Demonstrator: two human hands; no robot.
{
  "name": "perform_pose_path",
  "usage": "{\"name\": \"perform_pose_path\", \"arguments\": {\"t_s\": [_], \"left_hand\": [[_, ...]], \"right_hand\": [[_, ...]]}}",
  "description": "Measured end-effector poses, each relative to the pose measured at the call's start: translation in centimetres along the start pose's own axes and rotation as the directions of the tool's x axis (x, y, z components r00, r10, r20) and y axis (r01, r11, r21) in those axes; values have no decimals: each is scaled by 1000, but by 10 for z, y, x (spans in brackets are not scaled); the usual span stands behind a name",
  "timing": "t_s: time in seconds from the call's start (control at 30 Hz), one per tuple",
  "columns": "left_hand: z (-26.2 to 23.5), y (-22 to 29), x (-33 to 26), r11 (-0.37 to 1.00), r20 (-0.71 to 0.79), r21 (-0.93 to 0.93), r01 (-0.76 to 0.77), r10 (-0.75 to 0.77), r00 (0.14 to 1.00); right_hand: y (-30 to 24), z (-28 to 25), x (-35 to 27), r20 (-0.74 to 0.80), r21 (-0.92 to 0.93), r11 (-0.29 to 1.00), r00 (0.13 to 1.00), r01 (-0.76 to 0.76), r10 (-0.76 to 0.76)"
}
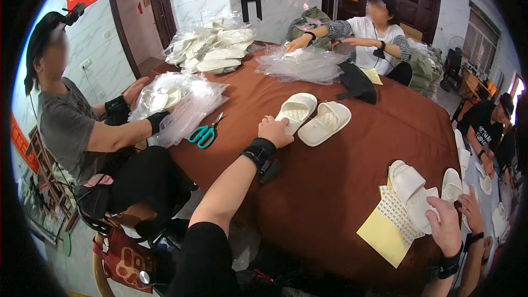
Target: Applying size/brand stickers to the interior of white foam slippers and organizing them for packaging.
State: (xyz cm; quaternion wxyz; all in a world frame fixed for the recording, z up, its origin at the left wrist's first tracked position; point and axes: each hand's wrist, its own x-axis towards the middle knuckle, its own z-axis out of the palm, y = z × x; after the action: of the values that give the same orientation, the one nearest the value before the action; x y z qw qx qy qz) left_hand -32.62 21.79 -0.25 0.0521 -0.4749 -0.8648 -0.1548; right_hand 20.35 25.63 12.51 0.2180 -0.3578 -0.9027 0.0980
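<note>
Two white slippers with quilted insoles lie side by side near the middle of the table. My left hand [276,131] grips the left slipper [297,111] by its near end. The right slipper [325,124] of the pair has a small dark mark on its insole. At the lower right, my right hand [444,225] is bent with its fingers drawn in, over the edge of another white slipper [407,185]. What its fingertips hold, if anything, is hidden. Beneath that slipper lie a sheet of small printed stickers [397,217] and a yellow sheet [379,234].
Teal scissors [204,133] lie left of the pair. A co-worker at left handles plastic bags [187,107]; one across handles more clear bags [300,66]. Slippers [212,47] are heaped at the far left. Another person's hand [470,209] is beside my right hand, near a slipper [452,186].
</note>
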Motion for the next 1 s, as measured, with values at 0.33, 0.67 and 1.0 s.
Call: {"name": "perform_pose_path", "arguments": {"t_s": [0.33, 0.67, 1.0], "left_hand": [[-47, -12, -112, 975, 60, -88, -205, 210, 976], [-89, 23, -231, 930, 44, -179, -319, 332, 942], [-85, 40, -260, 934, 56, -252, -253, 275, 960]], "right_hand": [[-39, 18, 27, 161, 29, 979, 965, 204, -206], [-57, 51, 53, 200, 145, 920, 900, 364, -388], [-63, 128, 122, 316, 134, 944, 889, 303, -331]]}}
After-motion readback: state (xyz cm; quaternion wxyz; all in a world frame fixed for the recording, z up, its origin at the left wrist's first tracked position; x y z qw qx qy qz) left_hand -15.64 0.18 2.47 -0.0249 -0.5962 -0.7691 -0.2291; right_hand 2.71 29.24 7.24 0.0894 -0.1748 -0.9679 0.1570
